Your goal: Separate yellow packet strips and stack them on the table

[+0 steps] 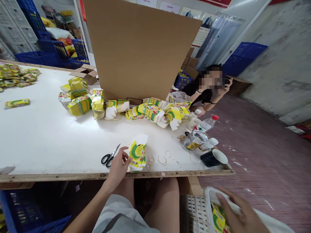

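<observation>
My left hand [118, 166] rests at the table's front edge, fingers curled against the left side of a small stack of flat yellow-green cartons [138, 153]. Black-handled scissors [110, 156] lie just left of that hand. My right hand [239, 212] reaches down to the lower right into a white basket [209, 197], fingers spread over yellow cartons [218, 220] inside it. A heap of the same yellow-green cartons [150, 111] lies across the middle of the white table [43, 136].
A tall cardboard sheet [138, 48] stands behind the heap. Rubber bands [161, 160], a jar [194, 140], a water bottle [207, 123] and a cup [220, 157] sit at the table's right end. Another person [206, 92] crouches beyond. Blue crates [48, 51] stand at back left.
</observation>
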